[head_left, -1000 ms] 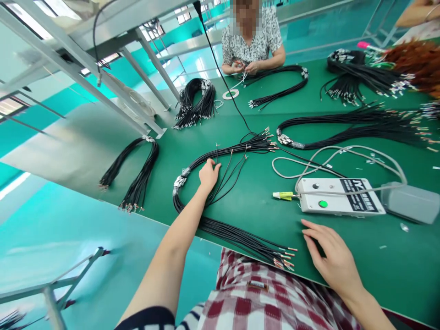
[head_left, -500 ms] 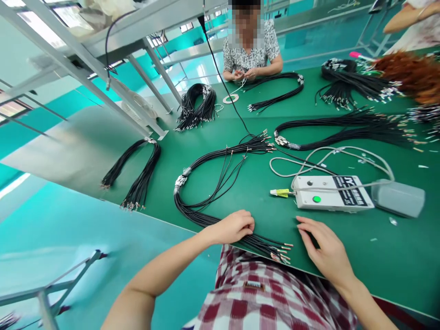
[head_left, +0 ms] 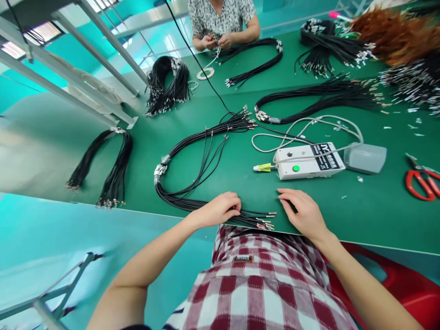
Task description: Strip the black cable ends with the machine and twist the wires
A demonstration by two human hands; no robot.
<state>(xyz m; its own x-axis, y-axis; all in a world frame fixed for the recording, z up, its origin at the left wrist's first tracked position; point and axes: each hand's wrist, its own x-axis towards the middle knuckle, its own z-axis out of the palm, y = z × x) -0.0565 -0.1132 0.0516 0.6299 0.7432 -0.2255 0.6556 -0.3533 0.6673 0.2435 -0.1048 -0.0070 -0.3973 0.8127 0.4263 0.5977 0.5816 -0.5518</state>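
My left hand lies over the near end of a bundle of black cables, its fingers curled on them. That bundle bends in a wide curve on the green table, with white connectors gathered at the bend. Bare coppery ends stick out to the right of my left hand, near the table edge. My right hand rests on the table to the right of those ends. Its fingers are stretched out, the thumb is apart, and nothing is in it. A white box with a green button is just beyond it.
A clear plastic container adjoins the box, and red-handled scissors lie farther right. More black cable bundles are spread over the table. Across it, a person works with both hands beside a metal frame.
The view has tilted down and turned right, bringing the scissors into sight. My left hand stays on the cable bundle; my right hand keeps nearly the same open pose on the table.
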